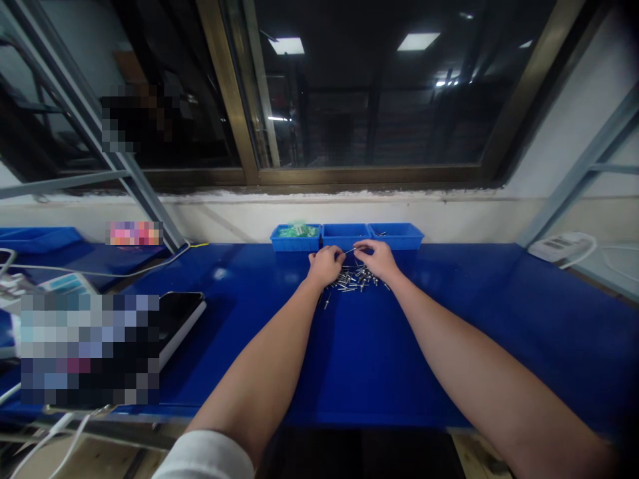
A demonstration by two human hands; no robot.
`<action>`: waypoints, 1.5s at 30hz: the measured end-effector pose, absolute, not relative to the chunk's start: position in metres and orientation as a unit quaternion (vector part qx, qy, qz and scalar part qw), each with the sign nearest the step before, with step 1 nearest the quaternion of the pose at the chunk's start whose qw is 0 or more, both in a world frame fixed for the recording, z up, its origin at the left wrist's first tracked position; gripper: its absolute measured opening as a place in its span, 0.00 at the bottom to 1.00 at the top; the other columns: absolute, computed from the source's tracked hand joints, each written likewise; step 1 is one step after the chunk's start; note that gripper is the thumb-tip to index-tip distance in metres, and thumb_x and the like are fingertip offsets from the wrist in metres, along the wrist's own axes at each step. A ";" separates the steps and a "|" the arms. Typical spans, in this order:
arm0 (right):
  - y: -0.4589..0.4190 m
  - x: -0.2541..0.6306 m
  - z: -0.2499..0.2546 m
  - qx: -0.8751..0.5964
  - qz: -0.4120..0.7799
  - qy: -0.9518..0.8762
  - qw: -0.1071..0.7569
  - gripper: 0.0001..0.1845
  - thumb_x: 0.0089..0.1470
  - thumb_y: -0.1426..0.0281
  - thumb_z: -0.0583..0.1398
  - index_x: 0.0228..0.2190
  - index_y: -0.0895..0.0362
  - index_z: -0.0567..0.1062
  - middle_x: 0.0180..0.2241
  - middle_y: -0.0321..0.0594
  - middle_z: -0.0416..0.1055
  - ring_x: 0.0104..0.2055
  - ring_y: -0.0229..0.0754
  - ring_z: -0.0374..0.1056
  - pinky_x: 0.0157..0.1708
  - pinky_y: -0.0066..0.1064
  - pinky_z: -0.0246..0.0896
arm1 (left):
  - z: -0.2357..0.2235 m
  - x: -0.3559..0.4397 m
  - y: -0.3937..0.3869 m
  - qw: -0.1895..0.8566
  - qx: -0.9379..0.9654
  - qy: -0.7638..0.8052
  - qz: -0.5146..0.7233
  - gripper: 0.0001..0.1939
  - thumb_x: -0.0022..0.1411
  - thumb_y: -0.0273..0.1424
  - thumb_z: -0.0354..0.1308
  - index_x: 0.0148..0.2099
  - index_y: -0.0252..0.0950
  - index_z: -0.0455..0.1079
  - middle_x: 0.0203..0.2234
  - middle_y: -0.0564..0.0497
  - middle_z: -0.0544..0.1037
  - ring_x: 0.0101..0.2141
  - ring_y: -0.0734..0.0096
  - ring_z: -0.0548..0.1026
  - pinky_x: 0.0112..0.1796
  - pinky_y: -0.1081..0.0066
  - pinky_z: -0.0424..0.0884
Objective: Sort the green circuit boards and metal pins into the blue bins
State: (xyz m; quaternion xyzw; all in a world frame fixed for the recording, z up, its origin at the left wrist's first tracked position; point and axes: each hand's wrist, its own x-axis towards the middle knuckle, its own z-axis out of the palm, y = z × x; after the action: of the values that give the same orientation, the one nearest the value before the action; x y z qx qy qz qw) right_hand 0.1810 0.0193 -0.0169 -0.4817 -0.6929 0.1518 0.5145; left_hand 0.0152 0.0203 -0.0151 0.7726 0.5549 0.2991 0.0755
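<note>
With the pile (345,279) of metal pins as the dial's centre, a stray pin (327,303) lay between seven and eight o'clock on the table (349,372); a careless brush might have sent it rolling. The pile itself sprawled loosely, so a dropped piece would probably have been lost among look-alikes. The left hand (324,265), at ten o'clock, had its fingertips near one end of a held pin (351,251); whether they gripped it, I couldn't tell. The right hand (378,258), at two o'clock, pinched the other end, and something so slender could have slipped if that pinch loosened. Beyond, at twelve, the trays (407,241) stood close enough for knuckles to nudge.

The table looked glossy and flat, the pins bright, straight and thin. The trays were boxy blue plastic, the leftmost holding crinkled green film (301,230). The wall (234,219) behind was pale.
</note>
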 end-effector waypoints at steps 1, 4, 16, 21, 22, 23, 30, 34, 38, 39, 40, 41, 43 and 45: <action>0.020 0.183 -0.016 -0.498 0.126 -0.677 0.527 0.12 0.44 0.70 0.59 0.34 0.57 0.77 0.32 0.40 0.76 0.37 0.43 0.70 0.45 0.36 0.61 | -0.015 0.015 0.021 0.079 0.767 0.557 0.307 0.10 0.62 0.37 0.48 0.40 0.42 0.69 0.41 0.51 0.75 0.45 0.62 0.69 0.45 0.59 0.58; 0.022 0.189 -0.014 -0.573 0.045 -0.610 0.546 0.18 0.45 0.70 0.57 0.41 0.56 0.75 0.37 0.40 0.76 0.46 0.47 0.64 0.51 0.43 0.54 | -0.016 0.015 0.023 0.089 0.758 0.562 0.319 0.10 0.62 0.37 0.48 0.42 0.42 0.68 0.43 0.51 0.75 0.46 0.62 0.69 0.46 0.59 0.58; 0.027 0.197 -0.022 -0.676 0.049 -0.607 0.414 0.39 0.43 0.62 0.59 0.58 0.48 0.57 0.63 0.41 0.46 0.56 0.62 0.47 0.49 0.57 0.47 | -0.013 0.015 0.021 0.100 0.757 0.570 0.304 0.12 0.62 0.37 0.48 0.43 0.42 0.69 0.44 0.49 0.74 0.48 0.60 0.69 0.48 0.58 0.58; 0.025 0.196 -0.019 -0.663 0.039 -0.607 0.435 0.36 0.46 0.63 0.57 0.58 0.50 0.58 0.62 0.41 0.50 0.56 0.60 0.46 0.50 0.55 0.48 | -0.012 0.014 0.021 0.117 0.745 0.575 0.317 0.13 0.62 0.38 0.48 0.43 0.42 0.70 0.44 0.50 0.75 0.47 0.61 0.69 0.48 0.59 0.58; 0.024 0.196 -0.018 -0.660 0.035 -0.604 0.445 0.35 0.47 0.63 0.57 0.57 0.51 0.59 0.61 0.41 0.51 0.56 0.59 0.47 0.51 0.54 0.48 | -0.011 0.013 0.021 0.124 0.741 0.575 0.325 0.13 0.62 0.38 0.47 0.44 0.42 0.70 0.44 0.50 0.75 0.47 0.61 0.69 0.48 0.59 0.59; 0.024 0.196 -0.017 -0.656 0.030 -0.601 0.456 0.34 0.47 0.63 0.56 0.57 0.51 0.59 0.61 0.42 0.53 0.56 0.58 0.47 0.51 0.53 0.48 | -0.011 0.012 0.021 0.131 0.735 0.574 0.336 0.13 0.62 0.38 0.48 0.43 0.42 0.70 0.44 0.50 0.75 0.47 0.61 0.70 0.48 0.60 0.60; 0.015 0.201 -0.009 -0.639 -0.022 -0.552 0.535 0.26 0.52 0.64 0.52 0.52 0.58 0.65 0.52 0.49 0.64 0.54 0.53 0.52 0.51 0.48 0.49 | -0.005 0.002 0.020 0.190 0.675 0.535 0.471 0.14 0.62 0.37 0.48 0.42 0.36 0.71 0.39 0.50 0.78 0.41 0.68 0.73 0.44 0.70 0.66; 0.010 0.206 -0.003 -0.634 -0.046 -0.510 0.579 0.23 0.52 0.65 0.52 0.48 0.61 0.67 0.49 0.50 0.66 0.52 0.52 0.56 0.51 0.45 0.51 | 0.003 -0.001 0.013 0.184 0.656 0.522 0.513 0.15 0.61 0.36 0.48 0.42 0.34 0.72 0.39 0.49 0.78 0.41 0.68 0.73 0.45 0.72 0.66; 0.009 0.211 0.003 -0.648 -0.031 -0.473 0.596 0.21 0.53 0.64 0.50 0.46 0.61 0.68 0.46 0.51 0.68 0.49 0.50 0.59 0.50 0.44 0.52 | 0.018 -0.003 0.012 0.173 0.655 0.511 0.529 0.17 0.62 0.36 0.46 0.44 0.33 0.71 0.41 0.49 0.77 0.43 0.70 0.73 0.46 0.73 0.66; 0.008 0.214 0.005 -0.655 -0.019 -0.469 0.592 0.21 0.53 0.64 0.51 0.45 0.61 0.69 0.46 0.51 0.68 0.49 0.50 0.60 0.50 0.45 0.52 | 0.021 -0.005 0.012 0.173 0.657 0.512 0.525 0.17 0.62 0.36 0.46 0.45 0.34 0.71 0.42 0.48 0.77 0.44 0.69 0.73 0.47 0.72 0.65; 0.006 0.216 0.006 -0.661 -0.005 -0.469 0.586 0.22 0.52 0.63 0.51 0.45 0.61 0.69 0.46 0.52 0.68 0.49 0.50 0.61 0.50 0.45 0.52 | 0.024 -0.007 0.012 0.177 0.662 0.515 0.515 0.17 0.62 0.37 0.46 0.46 0.34 0.70 0.43 0.48 0.76 0.44 0.69 0.72 0.48 0.71 0.65; 0.003 0.220 0.007 -0.667 0.012 -0.472 0.577 0.22 0.52 0.61 0.51 0.45 0.61 0.69 0.46 0.52 0.68 0.49 0.51 0.61 0.51 0.45 0.52 | 0.026 -0.011 0.012 0.186 0.669 0.519 0.498 0.17 0.62 0.37 0.47 0.47 0.34 0.70 0.43 0.48 0.76 0.45 0.68 0.72 0.48 0.70 0.65; -0.007 0.227 0.008 -0.675 0.053 -0.498 0.541 0.25 0.52 0.58 0.52 0.46 0.60 0.69 0.48 0.52 0.68 0.50 0.51 0.61 0.51 0.45 0.52 | 0.026 -0.022 0.008 0.217 0.693 0.527 0.442 0.20 0.60 0.40 0.49 0.50 0.34 0.68 0.45 0.46 0.75 0.47 0.64 0.72 0.49 0.67 0.65; -0.023 0.233 0.006 -0.676 0.104 -0.550 0.479 0.30 0.51 0.53 0.52 0.49 0.59 0.67 0.51 0.52 0.66 0.53 0.52 0.61 0.53 0.44 0.52 | 0.021 -0.038 -0.003 0.224 0.737 0.525 0.362 0.28 0.57 0.47 0.51 0.55 0.36 0.65 0.52 0.45 0.70 0.52 0.61 0.68 0.52 0.65 0.62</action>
State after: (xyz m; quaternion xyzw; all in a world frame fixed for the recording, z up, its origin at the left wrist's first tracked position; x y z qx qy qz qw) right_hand 0.2333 -0.0228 0.0061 -0.6758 -0.5504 0.1042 0.4790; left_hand -0.0379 -0.0029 0.0210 0.7368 0.5251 0.3623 0.2238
